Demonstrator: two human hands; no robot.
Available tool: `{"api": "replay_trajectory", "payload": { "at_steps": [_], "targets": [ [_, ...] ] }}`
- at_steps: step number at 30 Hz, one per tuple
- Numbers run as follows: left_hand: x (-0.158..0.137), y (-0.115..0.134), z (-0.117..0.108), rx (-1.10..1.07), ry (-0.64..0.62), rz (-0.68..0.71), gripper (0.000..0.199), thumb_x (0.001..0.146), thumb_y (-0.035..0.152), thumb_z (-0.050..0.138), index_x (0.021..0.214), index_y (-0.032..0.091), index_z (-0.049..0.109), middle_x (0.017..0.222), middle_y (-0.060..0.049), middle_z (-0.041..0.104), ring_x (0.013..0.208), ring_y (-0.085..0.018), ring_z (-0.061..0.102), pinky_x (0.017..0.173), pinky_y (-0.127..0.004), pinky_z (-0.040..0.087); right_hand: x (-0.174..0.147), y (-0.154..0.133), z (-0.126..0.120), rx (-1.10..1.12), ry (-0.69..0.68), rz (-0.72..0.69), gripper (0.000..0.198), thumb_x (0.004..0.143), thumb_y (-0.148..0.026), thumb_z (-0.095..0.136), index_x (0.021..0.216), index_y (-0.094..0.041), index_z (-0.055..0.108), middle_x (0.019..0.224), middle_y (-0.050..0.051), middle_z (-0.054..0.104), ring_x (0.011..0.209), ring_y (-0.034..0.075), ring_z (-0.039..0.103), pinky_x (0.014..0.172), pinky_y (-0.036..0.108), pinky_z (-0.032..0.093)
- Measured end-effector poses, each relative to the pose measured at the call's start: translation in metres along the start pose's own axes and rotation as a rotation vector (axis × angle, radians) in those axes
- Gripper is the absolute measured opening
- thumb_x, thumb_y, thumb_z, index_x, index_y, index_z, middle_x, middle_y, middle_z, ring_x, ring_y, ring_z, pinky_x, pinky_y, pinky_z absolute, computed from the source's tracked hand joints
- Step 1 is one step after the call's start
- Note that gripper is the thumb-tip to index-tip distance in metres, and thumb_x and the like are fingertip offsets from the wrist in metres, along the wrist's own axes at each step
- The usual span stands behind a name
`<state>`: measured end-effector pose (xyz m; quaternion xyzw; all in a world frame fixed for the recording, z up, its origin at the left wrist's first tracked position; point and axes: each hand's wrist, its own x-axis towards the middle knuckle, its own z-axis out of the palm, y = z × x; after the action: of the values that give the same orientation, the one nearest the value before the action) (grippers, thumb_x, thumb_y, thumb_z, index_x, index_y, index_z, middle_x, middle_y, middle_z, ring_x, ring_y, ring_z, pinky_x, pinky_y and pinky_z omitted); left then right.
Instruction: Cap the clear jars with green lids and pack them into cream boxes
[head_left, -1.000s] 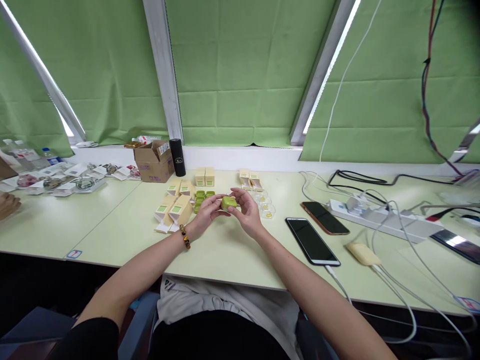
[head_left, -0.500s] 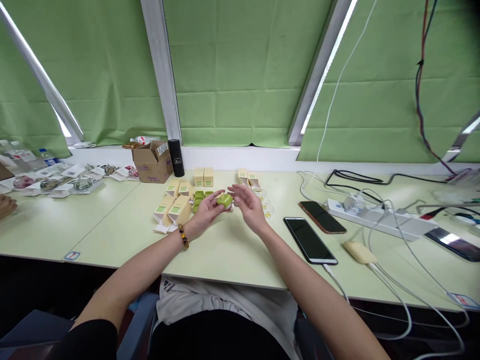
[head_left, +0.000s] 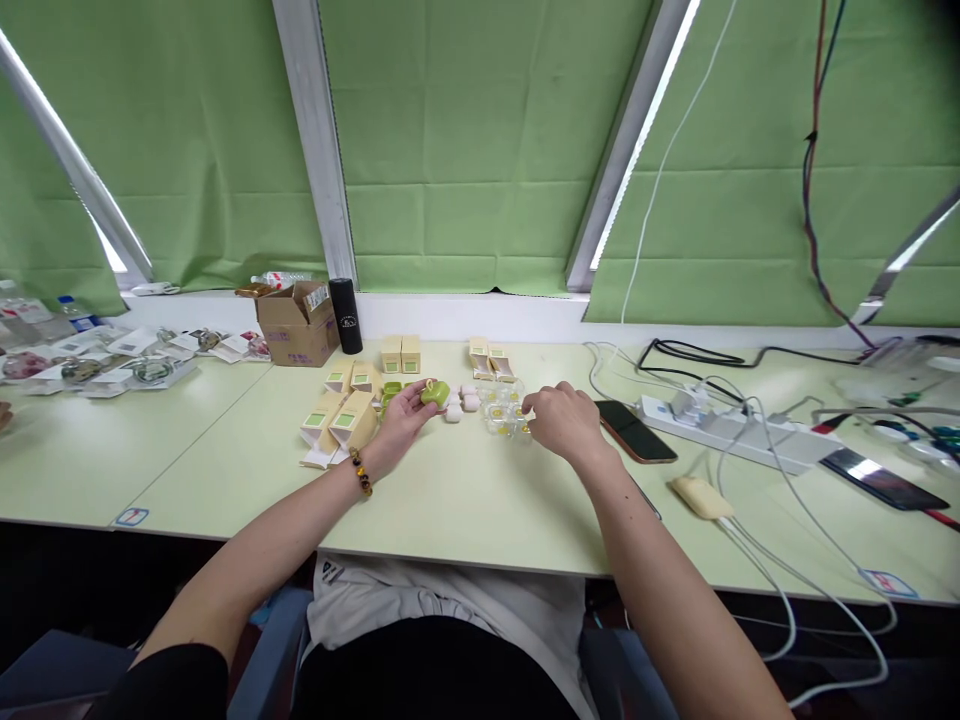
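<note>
My left hand (head_left: 399,430) holds a small green rounded case (head_left: 434,392) with a pale loop on top, gripped between thumb and fingers. My right hand (head_left: 564,420) is at the right edge of a group of clear plastic pieces (head_left: 501,412) with yellow centres. Its fingers are curled together, and what lies between them, if anything, is hidden. Several pale pink rounded pieces (head_left: 454,411) stand between the two hands. More green pieces (head_left: 391,394) are partly hidden behind my left hand. Left of that hand are cream paper boxes (head_left: 354,420) with green labels, some with open flaps.
Two more cream boxes (head_left: 400,354) and open ones (head_left: 491,360) stand farther back. A cardboard box (head_left: 298,328) and a black cylinder (head_left: 346,318) are by the wall. Phones (head_left: 637,432), a power strip (head_left: 720,435) and cables lie right. Another person's hand (head_left: 4,414) shows far left.
My right hand has left the green case and moved right to the clear pieces. The left hand keeps the case, now slightly farther left, and the pink pieces have come into view.
</note>
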<state>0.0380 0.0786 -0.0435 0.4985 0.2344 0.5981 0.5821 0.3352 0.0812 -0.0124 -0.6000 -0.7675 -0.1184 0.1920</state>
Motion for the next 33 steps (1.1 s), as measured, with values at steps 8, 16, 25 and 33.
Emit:
{"api": "replay_trajectory", "payload": {
  "at_steps": [8, 16, 25, 33],
  "targets": [
    [0.000, 0.001, 0.003, 0.016, 0.044, 0.005, 0.059, 0.077, 0.033, 0.096, 0.126, 0.016, 0.066, 0.136, -0.014, 0.070, 0.125, -0.024, 0.067, 0.111, -0.042, 0.055, 0.000, 0.007, -0.014, 0.013, -0.058, 0.075, 0.013, 0.078, -0.012, 0.072, 0.068, -0.020, 0.077, 0.093, 0.019, 0.075, 0.104, 0.036, 0.064, 0.091, 0.050, 0.050],
    [0.000, 0.007, 0.003, -0.035, 0.067, 0.053, 0.047, 0.083, 0.041, 0.091, 0.114, 0.016, 0.066, 0.117, -0.008, 0.073, 0.098, -0.017, 0.073, 0.099, -0.037, 0.059, 0.019, -0.028, -0.046, 0.944, -0.099, -0.045, 0.016, 0.091, -0.038, 0.067, 0.091, -0.022, 0.070, 0.103, 0.007, 0.072, 0.094, 0.024, 0.068, 0.089, 0.043, 0.061],
    [0.003, 0.015, -0.002, -0.063, 0.159, 0.152, 0.045, 0.082, 0.054, 0.088, 0.092, 0.016, 0.065, 0.104, -0.009, 0.076, 0.092, -0.019, 0.074, 0.079, -0.030, 0.057, 0.035, -0.082, 0.017, 1.724, -0.223, 0.119, 0.050, 0.066, -0.052, 0.097, 0.091, -0.022, 0.065, 0.100, 0.002, 0.074, 0.093, 0.020, 0.074, 0.096, 0.049, 0.066],
    [0.000, 0.012, -0.001, -0.076, 0.117, 0.106, 0.043, 0.082, 0.052, 0.088, 0.092, 0.016, 0.066, 0.105, -0.009, 0.076, 0.096, -0.023, 0.076, 0.089, -0.038, 0.061, 0.020, -0.100, 0.042, 1.872, -0.160, 0.277, 0.056, 0.076, -0.059, 0.091, 0.113, -0.028, 0.063, 0.103, 0.001, 0.074, 0.089, 0.023, 0.080, 0.078, 0.046, 0.071]
  ]
}}
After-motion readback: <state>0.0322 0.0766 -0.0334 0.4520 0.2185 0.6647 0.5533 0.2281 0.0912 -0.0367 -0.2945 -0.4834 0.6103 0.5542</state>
